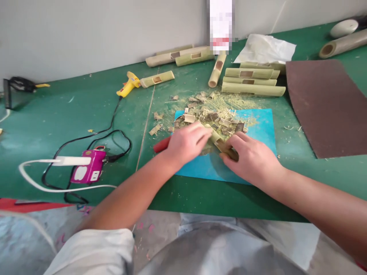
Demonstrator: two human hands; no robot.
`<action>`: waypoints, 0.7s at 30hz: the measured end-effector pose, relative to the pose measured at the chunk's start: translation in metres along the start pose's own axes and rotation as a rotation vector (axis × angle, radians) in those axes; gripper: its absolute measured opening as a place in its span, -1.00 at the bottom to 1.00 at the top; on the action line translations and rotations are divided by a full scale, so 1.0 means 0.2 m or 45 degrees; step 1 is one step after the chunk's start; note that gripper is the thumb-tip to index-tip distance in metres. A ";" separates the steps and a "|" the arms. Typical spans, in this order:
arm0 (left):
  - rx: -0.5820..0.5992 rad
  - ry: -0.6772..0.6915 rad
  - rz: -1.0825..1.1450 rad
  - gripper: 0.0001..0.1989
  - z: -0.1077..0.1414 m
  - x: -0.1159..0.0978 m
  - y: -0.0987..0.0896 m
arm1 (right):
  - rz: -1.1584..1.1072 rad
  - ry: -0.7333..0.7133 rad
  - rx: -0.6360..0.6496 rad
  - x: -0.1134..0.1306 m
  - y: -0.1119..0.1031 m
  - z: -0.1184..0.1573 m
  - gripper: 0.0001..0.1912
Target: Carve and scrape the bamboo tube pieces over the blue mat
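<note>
A short bamboo tube (pixel 215 138) with a cut-out slot lies at a slant between my hands, over a blue sheet (pixel 206 168). My right hand (pixel 254 156) is wrapped round its near end. At the far end, my left hand (pixel 187 143) is closed, its fingertips against the tube. A red handle (pixel 162 144) sticks out beside my left hand; its other end is hidden, and I cannot tell whether the hand touches it. Bamboo chips (pixel 189 118) and pale yellow-green dust are heaped just beyond my hands.
Slotted bamboo tubes (pixel 254 90) lie stacked at the back, beside a brown sheet (pixel 327 110). At left, a yellow corded tool (pixel 129 84) touches another tube (pixel 158 79). Its black cord runs to a magenta power strip (pixel 89 166) with a white plug. White paper (pixel 265 49) tops the stack.
</note>
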State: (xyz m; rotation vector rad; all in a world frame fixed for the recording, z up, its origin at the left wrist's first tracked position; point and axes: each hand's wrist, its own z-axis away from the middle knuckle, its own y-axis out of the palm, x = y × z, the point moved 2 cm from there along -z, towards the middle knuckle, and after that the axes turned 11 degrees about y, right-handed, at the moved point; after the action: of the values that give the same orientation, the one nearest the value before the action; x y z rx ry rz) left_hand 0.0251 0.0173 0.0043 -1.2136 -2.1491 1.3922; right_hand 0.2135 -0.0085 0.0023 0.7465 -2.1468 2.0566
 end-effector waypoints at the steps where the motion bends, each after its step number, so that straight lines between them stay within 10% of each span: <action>1: -0.018 -0.014 -0.027 -0.79 0.00 0.00 0.00 | -0.004 0.005 0.007 0.00 0.00 0.00 -0.87; 21: 0.012 0.150 -0.054 -0.79 0.00 0.03 0.01 | -0.028 -0.058 -0.084 -0.01 -0.01 -0.01 -0.88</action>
State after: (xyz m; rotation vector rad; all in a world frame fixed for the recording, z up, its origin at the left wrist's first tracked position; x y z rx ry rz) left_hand 0.0228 0.0216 0.0011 -1.2083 -2.0737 1.2794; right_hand 0.2164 -0.0067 0.0024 0.8127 -2.2080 1.9668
